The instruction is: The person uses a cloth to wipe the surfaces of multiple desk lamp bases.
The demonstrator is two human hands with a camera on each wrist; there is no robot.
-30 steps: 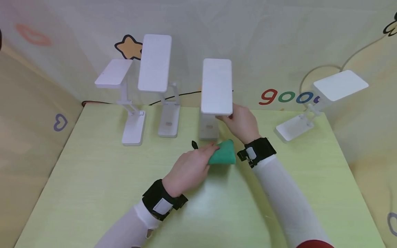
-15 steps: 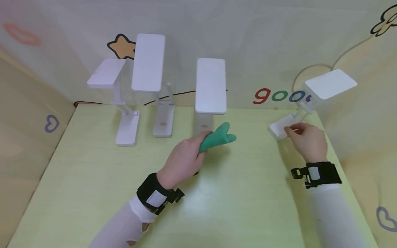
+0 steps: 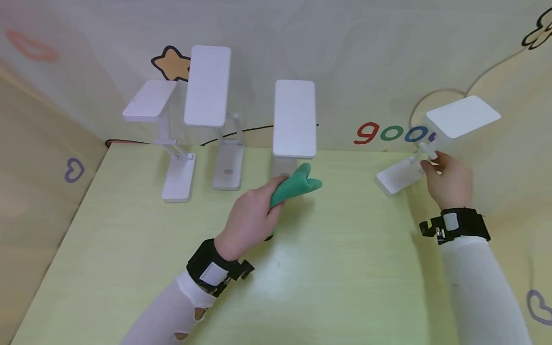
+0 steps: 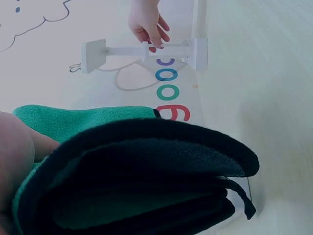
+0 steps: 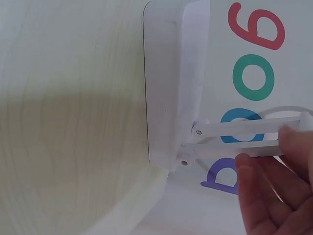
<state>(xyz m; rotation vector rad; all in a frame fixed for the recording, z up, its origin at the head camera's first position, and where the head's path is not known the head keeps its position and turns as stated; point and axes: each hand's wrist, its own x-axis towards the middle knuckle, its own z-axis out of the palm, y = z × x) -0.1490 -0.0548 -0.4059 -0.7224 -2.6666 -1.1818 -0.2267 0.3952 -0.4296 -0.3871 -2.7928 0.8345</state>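
My left hand (image 3: 247,218) grips a folded green cloth (image 3: 293,186), its upper end sticking out past the fingers in front of the third stand's base. In the left wrist view the cloth (image 4: 88,120) shows a black edge and a small black loop. My right hand (image 3: 453,182) is at the white folding phone stand (image 3: 398,175) on the far right. Thumb and fingers pinch the stand's slim arm (image 5: 244,147), just above the base hinge, in the right wrist view. The stand's tilted top plate (image 3: 463,116) is above that hand.
Three more white phone stands line the back: one at the left (image 3: 178,179), a taller one (image 3: 209,86) beside it, and a third (image 3: 295,119) at the middle. A black cable (image 3: 258,128) runs behind them. Printed fabric (image 3: 345,48) hangs behind the pale table (image 3: 336,287).
My right hand went from the middle stand to the rightmost one, first at its base, then up to its arm. My left hand now has the cloth bunched, pulled slightly left.
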